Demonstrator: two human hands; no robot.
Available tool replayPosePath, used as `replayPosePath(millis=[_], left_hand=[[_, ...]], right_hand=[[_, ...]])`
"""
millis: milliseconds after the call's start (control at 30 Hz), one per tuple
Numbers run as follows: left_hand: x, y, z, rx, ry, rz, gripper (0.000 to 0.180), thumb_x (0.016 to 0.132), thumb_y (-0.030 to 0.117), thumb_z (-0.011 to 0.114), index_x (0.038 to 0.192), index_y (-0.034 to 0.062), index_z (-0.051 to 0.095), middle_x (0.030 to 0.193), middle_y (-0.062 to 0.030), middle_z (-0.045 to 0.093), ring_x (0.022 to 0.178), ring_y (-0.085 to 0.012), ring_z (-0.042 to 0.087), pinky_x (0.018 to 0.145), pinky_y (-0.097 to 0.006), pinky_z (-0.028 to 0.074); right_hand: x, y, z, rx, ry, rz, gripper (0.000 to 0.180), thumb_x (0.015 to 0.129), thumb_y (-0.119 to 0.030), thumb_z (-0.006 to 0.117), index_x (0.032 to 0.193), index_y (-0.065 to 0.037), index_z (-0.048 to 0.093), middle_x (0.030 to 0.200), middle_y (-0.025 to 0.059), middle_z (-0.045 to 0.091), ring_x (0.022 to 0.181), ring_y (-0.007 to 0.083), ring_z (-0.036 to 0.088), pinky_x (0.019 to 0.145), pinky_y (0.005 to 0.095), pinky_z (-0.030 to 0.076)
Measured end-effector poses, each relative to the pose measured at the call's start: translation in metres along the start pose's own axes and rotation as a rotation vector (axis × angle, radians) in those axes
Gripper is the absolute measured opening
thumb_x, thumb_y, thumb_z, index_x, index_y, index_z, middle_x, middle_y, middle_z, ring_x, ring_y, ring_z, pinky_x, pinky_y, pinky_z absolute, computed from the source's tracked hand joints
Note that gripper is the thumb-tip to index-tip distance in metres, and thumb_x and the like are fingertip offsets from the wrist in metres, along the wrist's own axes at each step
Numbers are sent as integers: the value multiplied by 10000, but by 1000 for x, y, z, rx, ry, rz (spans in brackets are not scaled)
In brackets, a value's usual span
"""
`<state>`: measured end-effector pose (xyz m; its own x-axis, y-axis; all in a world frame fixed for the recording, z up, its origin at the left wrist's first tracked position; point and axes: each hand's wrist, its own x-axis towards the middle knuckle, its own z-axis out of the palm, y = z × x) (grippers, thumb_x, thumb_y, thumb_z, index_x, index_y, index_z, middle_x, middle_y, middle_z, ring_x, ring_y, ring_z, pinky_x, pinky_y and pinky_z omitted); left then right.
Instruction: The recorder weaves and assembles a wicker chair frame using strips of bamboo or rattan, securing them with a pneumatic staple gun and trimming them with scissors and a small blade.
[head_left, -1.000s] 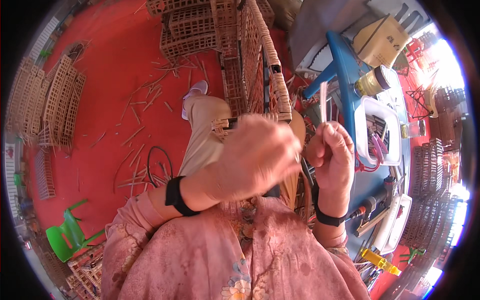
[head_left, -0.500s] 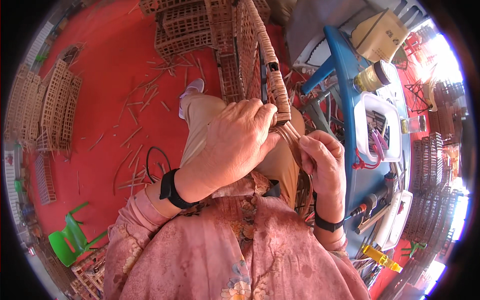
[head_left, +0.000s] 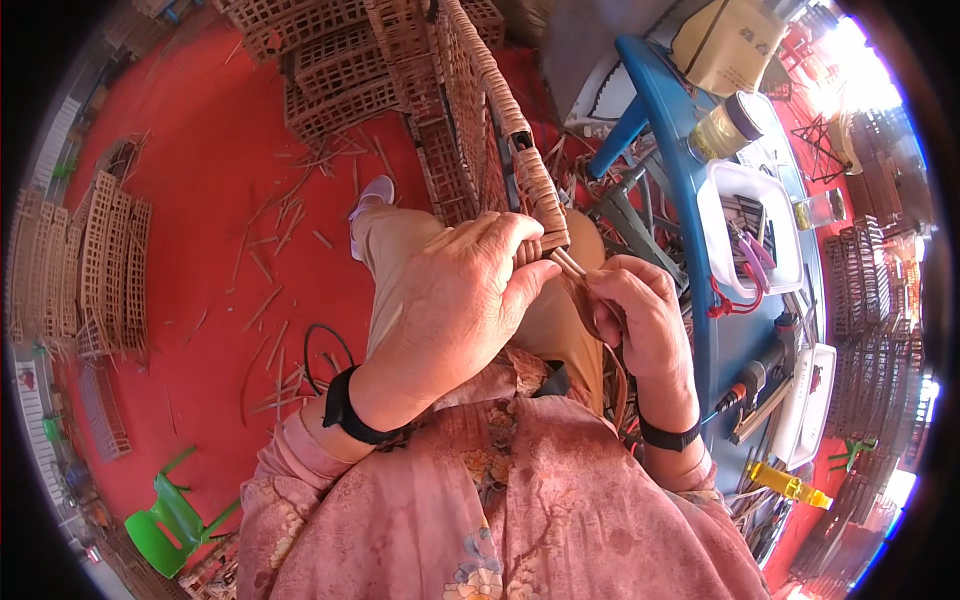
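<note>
Frame (head_left: 541,190), cane-wrapped: near corner lies between both grips, long rim runs forward from them; left hand (head_left: 440,300) is nearer, thumb and fingers clamped on the short end bar (head_left: 529,252). Strips (head_left: 569,263), pale: pinched in right hand (head_left: 642,308), lead forward-left to the corner.

Blue table (head_left: 725,340) right of the grip of the right hand (head_left: 648,315). On it, farther from the body than the grip: dark-lidded jar (head_left: 718,128), white tray (head_left: 714,225). Nearer than the grip: drill (head_left: 754,374), long white container (head_left: 806,418). Red floor (head_left: 200,270), mostly left of the grip: scattered strips (head_left: 262,309); green chair (head_left: 165,525) nearer the body; stacked lattice baskets (head_left: 105,265) far left, more beyond the grip.
</note>
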<state>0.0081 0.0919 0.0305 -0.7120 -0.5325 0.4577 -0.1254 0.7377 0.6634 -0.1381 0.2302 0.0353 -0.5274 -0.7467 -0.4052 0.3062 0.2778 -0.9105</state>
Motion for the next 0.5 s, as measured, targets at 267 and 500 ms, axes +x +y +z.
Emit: replayPosePath(millis=[267, 500], left_hand=[[1, -1, 3, 19, 4, -33, 224, 820, 129, 792, 990, 60, 663, 780, -68, 659, 678, -199, 644, 616, -329, 504], [1, 1, 4, 85, 29, -2, 196, 817, 139, 789, 957, 75, 667, 761, -51, 652, 688, -222, 637, 623, -349, 490]], right_hand=[[-1, 1, 4, 34, 16, 14, 259, 904, -212, 652, 707, -47, 612, 611, -17, 534, 469, 47, 458, 444, 212, 321], [2, -3, 9, -13, 28, 29, 265, 920, -218, 664, 716, -53, 624, 604, -35, 522, 483, 20, 428, 436, 204, 281]])
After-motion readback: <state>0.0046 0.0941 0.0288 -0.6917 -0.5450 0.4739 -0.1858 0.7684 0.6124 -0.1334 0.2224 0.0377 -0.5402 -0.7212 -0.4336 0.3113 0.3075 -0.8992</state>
